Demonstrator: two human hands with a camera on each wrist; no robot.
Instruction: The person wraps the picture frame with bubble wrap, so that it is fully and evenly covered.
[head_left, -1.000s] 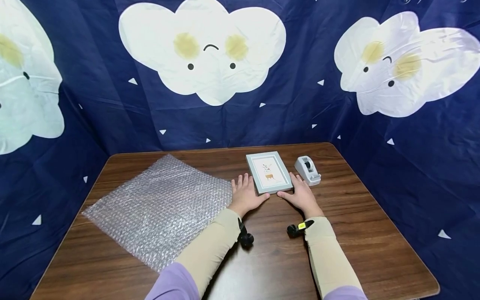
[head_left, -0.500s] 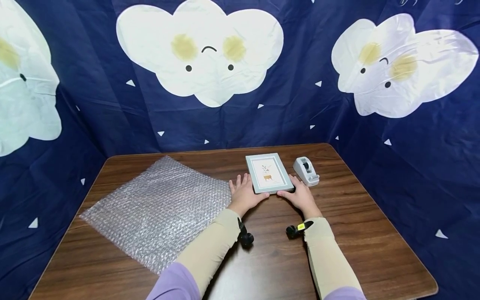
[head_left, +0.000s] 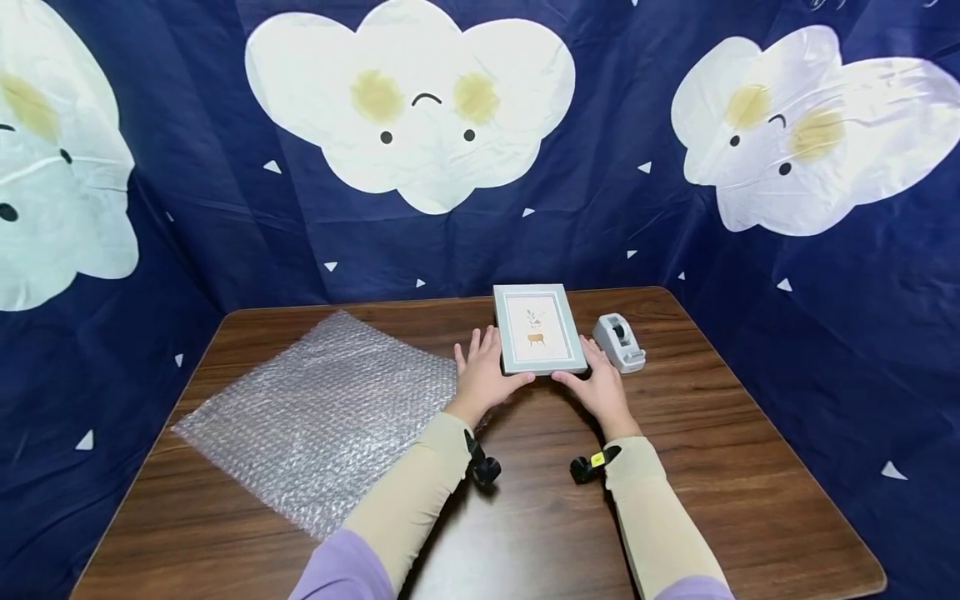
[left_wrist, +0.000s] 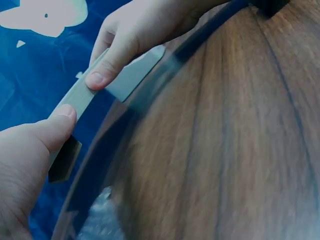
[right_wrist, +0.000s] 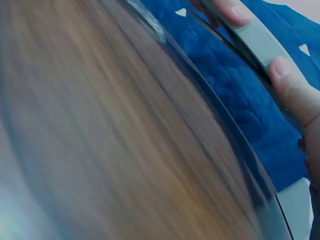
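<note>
A picture frame [head_left: 538,333] with a pale blue-grey border and a potted-plant print is held up off the table, its far edge a little higher in the head view. My left hand [head_left: 480,379] grips its left near corner, thumb along the near edge. On the opposite corner, my right hand [head_left: 603,387] holds it the same way. Both thumbs press the frame's side [left_wrist: 82,95] in the left wrist view; most of the other fingers are hidden behind or beneath it. Bubble wrap [head_left: 330,417] lies flat left of the left hand.
A white tape dispenser [head_left: 621,343] stands on the brown wooden table [head_left: 750,500], just beyond the right hand's fingers. Behind the table hangs a dark blue curtain [head_left: 450,258] with white clouds. Each wrist carries a small black camera [head_left: 486,471].
Both hands have raised the picture frame off the table, and it now sits slightly farther back in the head view. Bubble wrap and tape dispenser stay in place.
</note>
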